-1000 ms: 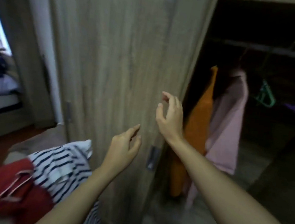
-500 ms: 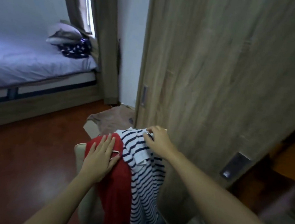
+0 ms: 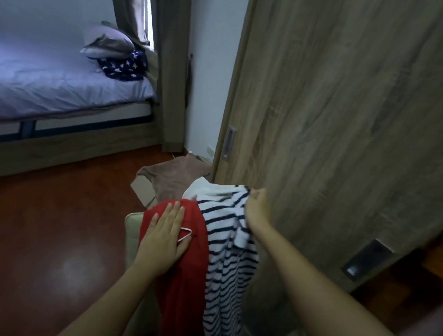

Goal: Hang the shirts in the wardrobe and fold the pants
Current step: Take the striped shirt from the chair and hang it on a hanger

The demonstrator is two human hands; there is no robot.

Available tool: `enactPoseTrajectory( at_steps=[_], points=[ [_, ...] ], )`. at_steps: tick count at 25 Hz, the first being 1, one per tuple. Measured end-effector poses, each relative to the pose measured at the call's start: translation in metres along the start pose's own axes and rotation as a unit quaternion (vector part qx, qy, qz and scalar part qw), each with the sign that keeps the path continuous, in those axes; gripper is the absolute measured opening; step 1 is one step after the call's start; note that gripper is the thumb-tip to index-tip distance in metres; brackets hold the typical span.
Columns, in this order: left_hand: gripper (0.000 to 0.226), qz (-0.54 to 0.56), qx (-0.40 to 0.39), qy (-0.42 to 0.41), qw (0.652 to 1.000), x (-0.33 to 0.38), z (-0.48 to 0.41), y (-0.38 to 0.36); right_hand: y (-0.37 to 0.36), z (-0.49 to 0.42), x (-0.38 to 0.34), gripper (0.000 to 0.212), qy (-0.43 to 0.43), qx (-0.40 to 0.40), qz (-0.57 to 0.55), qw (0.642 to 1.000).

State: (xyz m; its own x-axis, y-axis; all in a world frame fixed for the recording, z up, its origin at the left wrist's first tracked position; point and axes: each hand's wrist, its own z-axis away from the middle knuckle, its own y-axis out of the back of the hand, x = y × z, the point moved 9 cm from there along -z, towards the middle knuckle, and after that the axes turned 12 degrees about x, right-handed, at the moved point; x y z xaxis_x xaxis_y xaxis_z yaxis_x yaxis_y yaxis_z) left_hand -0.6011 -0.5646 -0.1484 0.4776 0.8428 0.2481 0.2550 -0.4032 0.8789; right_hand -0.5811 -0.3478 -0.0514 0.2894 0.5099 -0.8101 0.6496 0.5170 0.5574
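Your right hand (image 3: 258, 211) has its grip pinched on the upper edge of the navy-and-white striped cotton shirt (image 3: 231, 246) in the lower centre of the frame, while your left hand (image 3: 164, 239) lies flat and open on the red knit shirt (image 3: 186, 280) beside it, fingers over a pale thin hanger (image 3: 185, 234). You look to be picking the next shirt to hang; lift the striped one free without dragging the red one, then carry it to the wardrobe opening at right.

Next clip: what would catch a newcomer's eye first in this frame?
The bright red garment at bottom centre, draped over a pale chair back, with the left hand flat on it beside a thin hanger. Right beside it hangs the navy-and-white striped shirt, its top gripped by the right hand. The wood-grain wardrobe door fills the right side.
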Motion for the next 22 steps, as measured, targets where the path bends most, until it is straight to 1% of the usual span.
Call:
enactPoseTrajectory(
  at_steps=[1, 3, 5, 6, 7, 8, 10, 12, 13, 14, 15, 17, 18, 19, 20, 21, 22],
  points=[
    [0.073, 0.001, -0.010, -0.002, 1.000, 0.000, 0.001, 0.000, 0.020, -0.004, -0.007, 0.026, 0.000, 0.014, -0.044, 0.999],
    [0.085, 0.037, -0.010, 0.008, 0.999, 0.000, 0.001, 0.007, 0.062, -0.007, -0.038, 0.031, 0.081, 0.020, -0.076, 0.994],
    [0.091, 0.149, 0.030, 0.068, 0.986, 0.005, -0.005, 0.027, 0.113, -0.006, -0.075, 0.036, 0.168, 0.026, -0.075, 0.983],
    [0.091, 0.216, 0.049, 0.101, 0.970, 0.014, -0.010, 0.041, 0.137, -0.008, -0.091, 0.035, 0.202, 0.035, -0.078, 0.976],
    [0.091, 0.275, 0.070, 0.114, 0.952, 0.031, -0.017, 0.057, 0.162, -0.008, -0.107, 0.033, 0.230, 0.046, -0.080, 0.969],
    [0.091, 0.323, 0.093, 0.101, 0.936, 0.055, -0.027, 0.075, 0.187, -0.007, -0.121, 0.031, 0.251, 0.064, -0.078, 0.963],
    [0.099, 0.400, 0.127, 0.039, 0.907, 0.110, -0.050, 0.113, 0.236, -0.005, -0.143, 0.030, 0.286, 0.109, -0.074, 0.949],
    [0.101, 0.422, 0.123, -0.016, 0.898, 0.158, -0.070, 0.138, 0.285, 0.000, -0.152, 0.032, 0.305, 0.152, -0.066, 0.938],
    [0.100, 0.427, 0.095, -0.027, 0.899, 0.177, -0.078, 0.144, 0.311, 0.001, -0.149, 0.034, 0.307, 0.173, -0.061, 0.934],
    [0.100, 0.438, 0.044, -0.030, 0.898, 0.194, -0.083, 0.145, 0.337, 0.000, -0.142, 0.036, 0.304, 0.197, -0.056, 0.930],
    [0.103, 0.457, -0.026, -0.030, 0.889, 0.214, -0.081, 0.141, 0.365, 0.001, -0.133, 0.036, 0.300, 0.226, -0.054, 0.925],
    [0.104, 0.502, -0.158, -0.077, 0.847, 0.266, -0.059, 0.131, 0.414, 0.002, -0.114, 0.034, 0.286, 0.278, -0.057, 0.915],
    [0.102, 0.496, -0.188, -0.124, 0.839, 0.295, -0.042, 0.127, 0.434, 0.005, -0.105, 0.034, 0.280, 0.295, -0.058, 0.912],
    [0.102, 0.474, -0.185, -0.163, 0.845, 0.321, -0.028, 0.125, 0.448, 0.009, -0.098, 0.034, 0.276, 0.303, -0.056, 0.910],
    [0.102, 0.475, -0.172, -0.193, 0.841, 0.344, -0.017, 0.125, 0.460, 0.011, -0.092, 0.034, 0.272, 0.306, -0.050, 0.911],
    [0.099, 0.499, -0.179, -0.190, 0.826, 0.368, -0.007, 0.126, 0.472, 0.017, -0.085, 0.033, 0.266, 0.310, -0.043, 0.912],
    [0.093, 0.537, -0.192, -0.182, 0.801, 0.391, 0.001, 0.126, 0.486, 0.022, -0.077, 0.033, 0.257, 0.314, -0.039, 0.913]
  ],
)
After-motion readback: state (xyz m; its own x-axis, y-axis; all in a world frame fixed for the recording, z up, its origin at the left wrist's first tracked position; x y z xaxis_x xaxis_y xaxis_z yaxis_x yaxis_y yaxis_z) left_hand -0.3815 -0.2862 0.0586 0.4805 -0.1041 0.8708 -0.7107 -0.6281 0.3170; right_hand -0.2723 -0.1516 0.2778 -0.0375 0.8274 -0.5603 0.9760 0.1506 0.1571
